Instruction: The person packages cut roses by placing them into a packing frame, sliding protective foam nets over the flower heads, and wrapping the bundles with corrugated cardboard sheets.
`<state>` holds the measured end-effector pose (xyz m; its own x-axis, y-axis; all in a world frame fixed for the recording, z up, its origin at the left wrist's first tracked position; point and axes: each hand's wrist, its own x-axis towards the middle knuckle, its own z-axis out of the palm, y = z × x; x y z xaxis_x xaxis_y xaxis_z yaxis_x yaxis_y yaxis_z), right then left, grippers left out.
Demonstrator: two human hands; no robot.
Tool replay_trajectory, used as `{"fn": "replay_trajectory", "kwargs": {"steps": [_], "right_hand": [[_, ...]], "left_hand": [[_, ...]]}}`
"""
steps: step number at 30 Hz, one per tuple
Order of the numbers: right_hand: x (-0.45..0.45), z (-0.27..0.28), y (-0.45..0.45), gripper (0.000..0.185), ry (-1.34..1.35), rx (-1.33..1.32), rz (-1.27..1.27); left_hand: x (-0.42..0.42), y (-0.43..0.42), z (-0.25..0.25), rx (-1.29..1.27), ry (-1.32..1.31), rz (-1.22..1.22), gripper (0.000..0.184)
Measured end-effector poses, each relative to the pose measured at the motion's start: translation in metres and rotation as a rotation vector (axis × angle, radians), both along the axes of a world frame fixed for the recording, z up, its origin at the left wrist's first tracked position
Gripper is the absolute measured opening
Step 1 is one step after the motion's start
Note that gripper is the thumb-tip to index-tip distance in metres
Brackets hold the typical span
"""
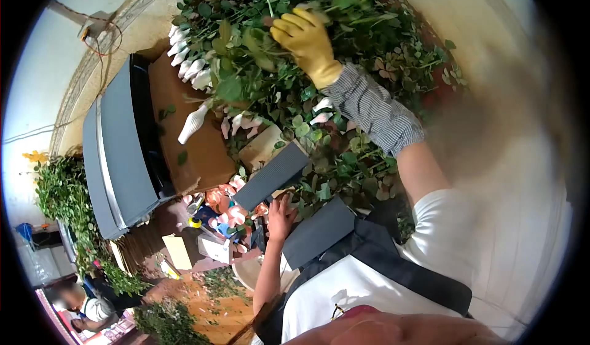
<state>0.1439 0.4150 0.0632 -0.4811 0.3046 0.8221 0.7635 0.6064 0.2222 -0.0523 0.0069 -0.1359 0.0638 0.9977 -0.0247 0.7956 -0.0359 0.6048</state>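
Observation:
My right hand (305, 40), in a yellow glove with a grey knitted sleeve, is closed around a leafy rose stem at the top of the view. The stem's head, wrapped in a white sleeve (194, 123), points down to the left. Beneath it lies a large heap of green stems (362, 56), with more white-wrapped heads (195, 69) along its left edge. My bare left hand (281, 218) rests at the lower edge of a dark grey ribbed board (272, 176), fingers bent; what it grips, if anything, is hidden.
Dark grey sheets (120, 154) stand beside brown cardboard (190, 130) on the left. Pink petals (230, 213), a white box (214, 248) and small items lie near my left hand. A person (92, 305) is at the lower left, near leafy bunches (166, 323).

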Motion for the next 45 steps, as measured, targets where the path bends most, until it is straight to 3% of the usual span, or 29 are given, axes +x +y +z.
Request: {"fn": "replay_trajectory", "kwargs": {"steps": [1,2,6,8,10,12,14,16,17,19,21,23,24,25,27,30,32,34,38,40,41,42,45], "right_hand": [[0.007,-0.002,-0.005,0.022,0.054,0.003,0.002],[0.018,-0.013,0.004,0.023,-0.065,0.031,-0.108],[0.077,-0.059,-0.016,0.029,-0.088,-0.322,-0.212],[0.110,-0.053,-0.036,0.036,-0.070,-0.399,-0.186],[0.142,-0.056,-0.046,0.041,-0.171,-0.373,-0.288],[0.170,-0.058,-0.052,0.044,-0.105,-0.342,-0.283],[0.201,-0.093,-0.044,0.045,-0.196,-0.431,-0.465],[0.233,-0.158,-0.038,0.044,-0.229,-0.733,-0.686],[0.256,-0.201,-0.035,0.043,-0.243,-0.891,-0.646],[0.262,-0.212,-0.034,0.043,-0.260,-1.056,-0.597],[0.235,-0.154,-0.032,0.042,-0.239,-1.229,-0.705],[0.209,-0.145,-0.025,0.037,-0.075,-0.866,-0.599],[0.140,-0.091,-0.034,0.035,-0.056,-0.739,-0.489],[0.110,-0.076,-0.041,0.038,0.160,-0.739,-0.205],[0.061,-0.093,-0.027,0.047,0.142,-0.746,0.165],[0.008,-0.098,-0.014,0.045,-0.344,-0.657,-0.072],[-0.014,-0.117,0.011,0.037,-0.475,-0.871,-0.253],[-0.035,-0.123,0.027,0.020,-0.416,-0.793,-0.170],[-0.047,-0.067,0.000,0.024,-0.068,-0.317,0.208],[-0.034,-0.080,0.014,0.022,0.033,-0.418,0.200],[-0.016,-0.035,0.001,0.021,-0.290,-0.624,0.034],[0.003,-0.058,0.009,0.025,-0.156,-0.496,0.050],[0.065,-0.026,-0.026,0.036,-0.051,-0.372,0.028]], "left_hand": [[0.000,-0.002,-0.002,0.015,0.014,0.006,0.067],[-0.001,-0.004,-0.002,0.005,0.009,0.006,0.067],[0.000,-0.002,0.002,-0.061,0.018,0.038,0.066],[0.000,-0.001,0.000,0.009,-0.016,0.016,0.066],[0.000,-0.002,0.002,-0.006,-0.015,0.028,0.067],[0.000,-0.001,0.002,0.018,-0.021,0.013,0.067],[0.001,-0.001,0.002,-0.006,-0.027,0.015,0.066],[0.000,-0.001,0.001,-0.031,-0.021,0.029,0.065],[0.000,0.000,0.000,-0.028,-0.020,0.035,0.065],[-0.001,-0.001,0.000,-0.023,-0.033,0.033,0.064],[0.000,0.000,0.001,-0.015,-0.032,0.031,0.064],[0.000,-0.001,0.003,-0.032,-0.019,0.020,0.065],[0.000,0.000,0.003,-0.048,0.001,0.023,0.066],[0.000,-0.001,0.000,-0.064,0.006,0.028,0.066],[-0.002,-0.002,-0.004,-0.012,0.006,0.016,0.066],[-0.002,-0.001,-0.003,-0.006,0.008,0.003,0.067],[-0.001,0.000,0.001,-0.008,-0.002,0.005,0.067],[-0.003,0.004,0.003,-0.014,0.017,0.000,0.069],[0.000,-0.001,0.001,-0.010,0.002,0.022,0.069],[0.000,-0.001,0.002,0.002,-0.005,0.021,0.069],[-0.001,-0.002,-0.001,0.011,-0.004,0.011,0.069],[-0.002,-0.001,-0.002,0.025,-0.003,0.005,0.069],[0.000,-0.001,-0.001,0.011,-0.021,0.031,0.068]]}}
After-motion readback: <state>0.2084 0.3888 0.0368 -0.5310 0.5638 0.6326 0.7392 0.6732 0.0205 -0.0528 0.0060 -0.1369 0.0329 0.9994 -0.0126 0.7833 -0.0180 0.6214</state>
